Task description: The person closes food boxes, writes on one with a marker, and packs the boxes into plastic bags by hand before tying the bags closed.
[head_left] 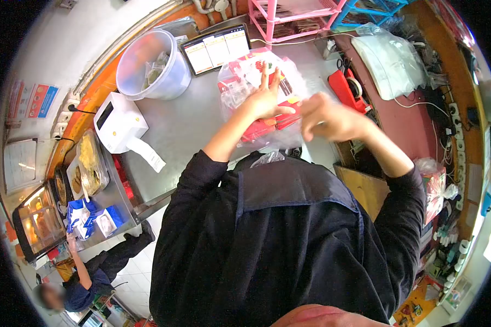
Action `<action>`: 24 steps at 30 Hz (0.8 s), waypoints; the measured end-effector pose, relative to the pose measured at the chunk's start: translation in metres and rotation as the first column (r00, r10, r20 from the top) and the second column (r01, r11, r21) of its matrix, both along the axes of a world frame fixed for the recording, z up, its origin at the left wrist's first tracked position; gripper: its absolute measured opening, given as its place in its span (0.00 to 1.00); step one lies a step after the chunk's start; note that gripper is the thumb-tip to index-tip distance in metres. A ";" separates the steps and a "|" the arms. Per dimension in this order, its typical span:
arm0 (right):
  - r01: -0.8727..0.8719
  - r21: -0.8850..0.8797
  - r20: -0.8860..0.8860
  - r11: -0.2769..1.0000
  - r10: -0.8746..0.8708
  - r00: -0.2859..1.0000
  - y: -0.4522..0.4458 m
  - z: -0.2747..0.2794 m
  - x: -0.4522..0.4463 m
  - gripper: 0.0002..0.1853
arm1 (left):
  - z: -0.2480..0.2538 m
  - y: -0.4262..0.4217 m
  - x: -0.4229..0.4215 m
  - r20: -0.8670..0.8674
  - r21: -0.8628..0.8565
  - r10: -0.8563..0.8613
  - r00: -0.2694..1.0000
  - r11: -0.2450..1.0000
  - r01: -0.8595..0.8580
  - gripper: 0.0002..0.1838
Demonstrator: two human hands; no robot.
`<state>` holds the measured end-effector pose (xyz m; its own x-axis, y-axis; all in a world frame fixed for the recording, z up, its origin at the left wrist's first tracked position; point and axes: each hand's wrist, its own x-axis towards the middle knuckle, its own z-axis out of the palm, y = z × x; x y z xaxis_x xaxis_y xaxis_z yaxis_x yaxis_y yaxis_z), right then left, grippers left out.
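Note:
A clear plastic bag [229, 98] with red-and-white printed packaging inside lies on the steel counter in front of me. My left hand [264, 101] rests on the bag's top, its fingers spread and holding nothing. At the bag's right edge is my right hand [330, 119], smeared by motion. Its fingers look bent, but whether they pinch any of the plastic cannot be made out. Just beyond that hand stands a red tape dispenser [348, 90] with a roll of tape.
Left of the bag are a tablet [215, 50], a translucent bucket [154, 65] and a white label printer [120, 124] with paper hanging out. Pink shelves [297, 22] stand behind. Plastic bags [390, 62] lie at right. Another person [87, 278] is at lower left.

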<state>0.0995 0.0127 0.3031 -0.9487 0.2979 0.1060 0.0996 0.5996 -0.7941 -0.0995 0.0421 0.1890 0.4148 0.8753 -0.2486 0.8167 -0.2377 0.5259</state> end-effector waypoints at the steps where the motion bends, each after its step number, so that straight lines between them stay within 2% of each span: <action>1: 0.077 0.013 -0.030 0.997 -0.076 0.997 0.006 0.023 0.011 0.06 | 0.008 -0.004 0.000 -0.012 -0.020 0.010 1.000 1.000 -0.011 0.69; 3: 0.298 -0.069 0.155 0.952 -0.285 0.946 0.008 0.041 0.025 0.08 | 0.014 -0.013 0.002 -0.204 0.102 -0.011 0.979 0.994 0.033 0.70; 5: 0.350 0.255 0.204 0.901 -0.404 0.892 0.020 0.028 0.029 0.09 | 0.029 -0.022 0.000 -0.335 0.191 -0.030 0.942 0.977 0.100 0.70; 6: 0.276 0.558 0.351 0.782 -0.524 0.776 0.024 0.038 0.025 0.10 | 0.044 -0.027 -0.006 -0.368 0.217 -0.042 0.929 0.968 0.130 0.69; 7: 0.299 0.686 0.304 0.664 -0.634 0.711 0.029 0.043 0.018 0.09 | 0.063 -0.032 -0.014 -0.401 0.238 -0.057 0.914 0.957 0.164 0.69; 8: 0.318 0.721 0.209 0.616 -0.630 0.748 0.040 0.041 0.021 0.11 | 0.093 -0.032 -0.026 -0.517 0.265 -0.071 0.853 0.934 0.238 0.63; 9: 0.337 0.749 0.117 0.571 -0.614 0.781 0.052 0.037 0.025 0.15 | 0.108 -0.028 -0.038 -0.717 0.154 -0.103 0.689 0.941 0.301 0.59; 10: 0.202 0.883 0.125 0.424 -0.628 0.768 0.062 0.032 0.028 0.17 | 0.112 -0.024 -0.054 -0.743 0.225 -0.002 0.669 0.941 0.254 0.52; 11: 0.051 0.967 0.126 0.249 -0.643 0.755 0.073 0.027 0.031 0.20 | 0.137 -0.017 -0.059 -0.786 0.077 -0.063 0.615 0.977 0.199 0.43; 13: -0.128 0.951 0.301 0.282 -0.746 0.594 0.088 0.032 0.032 0.24 | 0.165 -0.011 -0.084 -0.702 0.058 -0.124 0.701 0.971 0.230 0.31; 14: -0.103 0.864 0.486 0.493 -0.762 0.428 0.094 0.041 0.030 0.25 | 0.177 -0.011 -0.092 -0.702 0.013 -0.167 0.692 0.969 0.247 0.28; 15: -0.031 0.735 0.661 0.677 -0.705 0.257 0.099 0.053 0.028 0.26 | 0.186 -0.011 -0.097 -0.698 -0.038 -0.214 0.683 0.964 0.262 0.26; 16: -0.011 0.754 0.607 0.657 -0.691 0.393 0.092 0.078 0.023 0.25 | 0.199 -0.010 -0.097 -0.663 -0.096 -0.282 0.693 0.951 0.295 0.24; 18: 0.166 0.736 0.379 0.657 -0.603 0.702 0.079 0.093 0.016 0.22 | 0.225 -0.011 -0.090 -0.576 -0.218 -0.415 0.705 0.908 0.357 0.20; 19: 0.257 0.699 0.226 0.667 -0.548 0.806 0.077 0.094 0.015 0.20 | 0.231 -0.014 -0.085 -0.582 -0.177 -0.429 0.691 0.896 0.406 0.20; 21: 0.357 0.611 0.184 0.706 -0.566 0.804 0.088 0.097 0.017 0.14 | 0.241 -0.017 -0.068 -0.599 -0.074 -0.462 0.654 0.845 0.529 0.19; 23: 0.482 0.308 -0.065 0.820 -0.488 0.871 0.103 0.099 0.041 0.11 | 0.248 -0.007 -0.048 -0.491 -0.174 -0.507 0.709 0.854 0.491 0.26; 24: 0.476 0.260 -0.129 0.840 -0.459 0.879 0.109 0.097 0.061 0.12 | 0.257 -0.002 -0.028 -0.438 -0.114 -0.487 0.756 0.864 0.490 0.29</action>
